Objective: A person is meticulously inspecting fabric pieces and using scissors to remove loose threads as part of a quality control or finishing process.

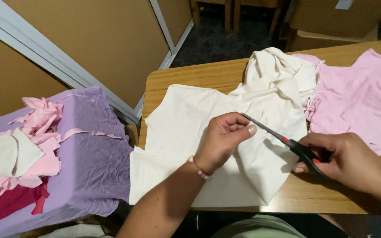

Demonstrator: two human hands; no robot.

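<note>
Wooden counter [331, 198] with rounded corners, brown board panels behind.
Soft cream cloth [186, 128], matte and creased, spread flat at near left, bunched into folds at far centre; thin pink knit fabric [358, 101] rumpled to the right. Left hand [223, 139] curled, wrist bent, grip pinched on a raised cream fold. Right hand [345, 161] knuckles-up, grip closed through dark handles of scissors [283, 139], slim metal blades nearly closed, tip at the pinched fold. Far left: crinkled lilac cover [93, 150] bearing pink, cream and red scraps [31, 145].
</note>
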